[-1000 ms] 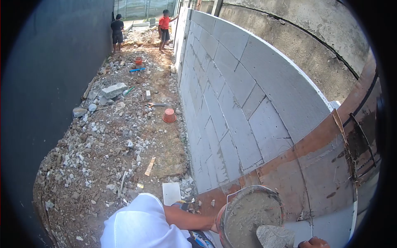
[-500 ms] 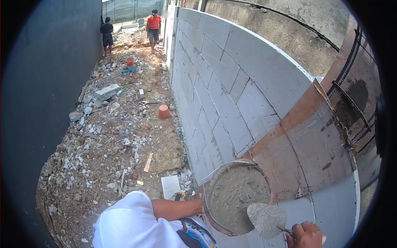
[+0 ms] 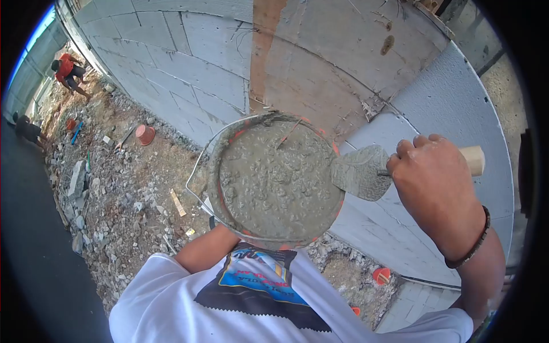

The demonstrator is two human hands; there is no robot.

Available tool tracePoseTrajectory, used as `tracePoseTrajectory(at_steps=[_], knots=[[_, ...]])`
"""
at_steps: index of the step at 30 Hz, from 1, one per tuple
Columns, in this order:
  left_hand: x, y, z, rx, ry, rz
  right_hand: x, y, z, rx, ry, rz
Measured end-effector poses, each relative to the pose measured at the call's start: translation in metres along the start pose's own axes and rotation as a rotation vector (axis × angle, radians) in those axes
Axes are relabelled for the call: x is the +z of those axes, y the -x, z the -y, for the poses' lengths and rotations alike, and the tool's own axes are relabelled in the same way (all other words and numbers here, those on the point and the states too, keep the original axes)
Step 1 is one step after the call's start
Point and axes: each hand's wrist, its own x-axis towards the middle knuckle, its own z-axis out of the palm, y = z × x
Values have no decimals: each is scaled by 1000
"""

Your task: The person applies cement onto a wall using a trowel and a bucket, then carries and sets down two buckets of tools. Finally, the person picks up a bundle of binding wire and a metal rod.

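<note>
The right hand is curling closed around the handle of a trowel, whose blade is pointing left from that hand and overlapping the rim of a bucket. Wet mortar is filling the bucket, left of the right hand. The left hand is hiding behind the bucket, so its opening and grip cannot be told. A block wall is standing beyond both hands.

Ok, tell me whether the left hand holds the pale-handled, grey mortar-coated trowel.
No, the right hand grips the trowel by its pale round handle.
</note>
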Motion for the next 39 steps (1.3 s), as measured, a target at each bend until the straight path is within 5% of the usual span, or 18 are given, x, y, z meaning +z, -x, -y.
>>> tracePoseTrajectory(at_steps=[15,20,30,34,39], knots=[[4,-14,-27,-64,-6,52,60,-2,52,95,-680,-32],[3,-11,-22,-65,-7,64,32,-23,22,164,-633,-211],[18,-30,-21,-189,-104,63,70,-99,24,-149,-253,-355],[9,-18,-14,-181,-69,40,42,-61,-8,46,-182,-357],[2,-7,-20,-143,-44,42,45,39,-53,446,-99,132]])
